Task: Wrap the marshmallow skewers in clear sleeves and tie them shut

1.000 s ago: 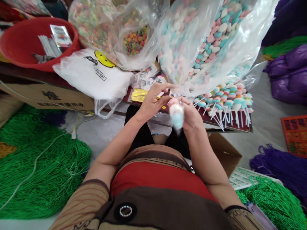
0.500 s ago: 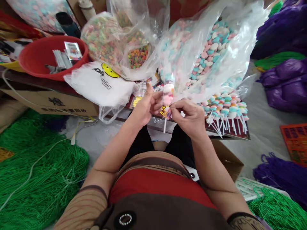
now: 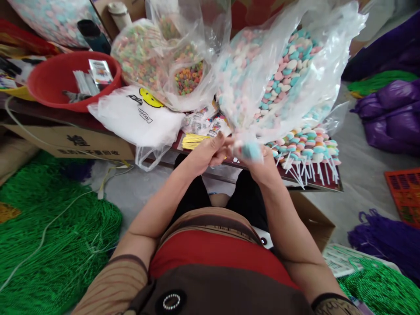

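Note:
A wrapped marshmallow lollipop, white, pink and blue, is smeared by motion between my two hands, lying sideways above the table's front edge. My left hand is closed at its left end with the fingertips pinched together. My right hand is closed around its right part, the fingers partly hidden behind it. Just beyond my left hand lie yellow twist ties and printed clear wrappers. To the right of my right hand, finished-looking marshmallow lollipops lie piled, their white sticks towards me.
Open plastic bags of marshmallows and of colourful ring candies stand at the back. A white smiley bag and a red basin are on the left. Green cord heaps and a cardboard box are on the floor.
The lollipop has turned from upright, stick down, to sideways and shifted right. My left hand's fingers have closed in, and the yellow twist ties show more fully.

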`<state>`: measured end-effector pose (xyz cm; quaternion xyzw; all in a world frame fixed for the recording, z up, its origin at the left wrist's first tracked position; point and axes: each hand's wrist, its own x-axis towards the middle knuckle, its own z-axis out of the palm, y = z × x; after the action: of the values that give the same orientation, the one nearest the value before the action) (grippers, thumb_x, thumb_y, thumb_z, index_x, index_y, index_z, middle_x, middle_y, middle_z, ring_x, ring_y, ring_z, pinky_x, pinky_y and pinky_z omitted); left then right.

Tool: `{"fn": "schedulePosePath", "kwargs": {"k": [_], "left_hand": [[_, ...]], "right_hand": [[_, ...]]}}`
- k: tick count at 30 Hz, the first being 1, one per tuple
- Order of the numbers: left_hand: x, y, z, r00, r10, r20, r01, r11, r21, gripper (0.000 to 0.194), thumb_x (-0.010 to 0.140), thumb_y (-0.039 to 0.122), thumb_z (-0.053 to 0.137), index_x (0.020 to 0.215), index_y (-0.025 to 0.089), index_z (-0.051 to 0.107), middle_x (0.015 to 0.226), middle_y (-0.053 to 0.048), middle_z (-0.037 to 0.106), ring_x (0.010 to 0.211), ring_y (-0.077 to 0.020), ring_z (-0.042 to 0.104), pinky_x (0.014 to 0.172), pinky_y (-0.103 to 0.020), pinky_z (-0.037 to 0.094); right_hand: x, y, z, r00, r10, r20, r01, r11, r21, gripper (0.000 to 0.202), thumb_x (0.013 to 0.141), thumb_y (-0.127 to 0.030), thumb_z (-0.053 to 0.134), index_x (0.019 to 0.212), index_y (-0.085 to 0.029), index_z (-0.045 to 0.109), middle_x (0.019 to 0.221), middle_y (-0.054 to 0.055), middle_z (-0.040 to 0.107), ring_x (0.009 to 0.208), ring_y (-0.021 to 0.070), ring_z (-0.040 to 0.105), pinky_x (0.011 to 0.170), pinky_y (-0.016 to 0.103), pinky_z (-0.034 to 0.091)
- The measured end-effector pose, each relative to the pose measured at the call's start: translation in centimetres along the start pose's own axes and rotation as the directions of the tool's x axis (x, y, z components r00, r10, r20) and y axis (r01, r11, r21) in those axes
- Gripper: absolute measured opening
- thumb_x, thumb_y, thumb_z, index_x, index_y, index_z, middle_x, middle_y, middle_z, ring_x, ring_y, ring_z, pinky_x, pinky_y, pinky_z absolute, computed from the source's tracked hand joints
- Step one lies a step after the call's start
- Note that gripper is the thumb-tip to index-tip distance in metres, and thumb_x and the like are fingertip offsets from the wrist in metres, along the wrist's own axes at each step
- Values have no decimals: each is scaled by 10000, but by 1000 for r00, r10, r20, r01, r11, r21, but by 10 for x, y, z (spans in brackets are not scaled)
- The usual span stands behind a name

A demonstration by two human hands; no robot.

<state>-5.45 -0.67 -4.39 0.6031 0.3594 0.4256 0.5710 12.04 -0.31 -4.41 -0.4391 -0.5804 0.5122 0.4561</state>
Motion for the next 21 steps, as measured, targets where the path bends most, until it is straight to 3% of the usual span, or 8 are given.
{"fn": "schedulePosePath", "kwargs": {"k": [3, 5, 7, 9, 12, 15, 18, 21], "left_hand": [[-9, -4, 10, 986, -37, 163, 9, 986, 168, 875, 949, 773, 172, 839, 149, 775, 423, 36, 375, 410, -87, 360, 490, -258, 333], [-11, -13, 24, 985, -8, 170, -56, 929, 366, 812, 981, 721, 218, 853, 155, 786, 517, -11, 549, 494, -113, 497, 545, -269, 378], [-10, -25, 41, 983, 100, 155, -173, 792, 586, 678, 1011, 640, 301, 962, 175, 791, 758, -71, 730, 684, -170, 642, 643, -298, 434], [-11, -37, 58, 960, 202, 196, -280, 620, 733, 517, 1022, 546, 398, 1094, 198, 773, 988, -107, 781, 880, -220, 691, 749, -338, 460], [-15, -51, 70, 907, 243, 344, -421, 491, 763, 405, 1016, 484, 463, 1140, 240, 762, 1002, -86, 783, 919, -210, 687, 787, -341, 455], [-18, -62, 60, 905, 213, 368, -425, 477, 769, 354, 1016, 438, 491, 1093, 241, 774, 891, -59, 766, 848, -181, 674, 777, -320, 446], [-15, -73, 34, 957, 207, 203, -280, 475, 834, 295, 1009, 354, 524, 1043, 214, 781, 892, -68, 763, 836, -182, 671, 804, -324, 458], [-6, -83, 10, 978, 209, 9, -112, 489, 865, 250, 990, 292, 549, 1033, 199, 777, 927, -76, 764, 875, -195, 672, 829, -332, 474]], "right_hand": [[-4, 8, -12, 994, 105, -39, -100, 988, 117, 152, 720, -329, 821, 690, -216, 723, 620, -41, 638, 552, 99, 530, 553, 244, 460], [-11, 11, -19, 987, 142, -77, -128, 978, 165, 162, 696, -328, 845, 680, -224, 722, 625, -39, 647, 572, 106, 566, 570, 244, 483], [-23, 13, -26, 986, 129, -108, -107, 977, 186, 162, 676, -310, 861, 670, -231, 720, 699, -26, 683, 673, 125, 636, 676, 264, 538], [-39, 15, -37, 986, 92, -142, -61, 976, 208, 156, 675, -290, 853, 664, -238, 707, 885, -1, 741, 864, 165, 702, 837, 313, 568], [-68, 19, -69, 968, 119, -223, -64, 969, 239, 155, 686, -309, 811, 684, -264, 663, 1148, 22, 751, 1111, 265, 708, 969, 463, 564], [-101, 29, -115, 889, 160, -429, -104, 983, 152, 117, 700, -363, 750, 692, -300, 652, 908, 22, 766, 1000, 291, 742, 904, 534, 589], [-136, 54, -161, 777, 242, -581, -238, 968, 84, 122, 656, -383, 763, 662, -286, 689, 766, 41, 742, 821, 284, 753, 769, 493, 615], [-164, 91, -195, 727, 300, -617, -402, 915, -28, 235, 603, -454, 784, 622, -261, 651, 724, 71, 735, 748, 311, 751, 642, 469, 607]]}}
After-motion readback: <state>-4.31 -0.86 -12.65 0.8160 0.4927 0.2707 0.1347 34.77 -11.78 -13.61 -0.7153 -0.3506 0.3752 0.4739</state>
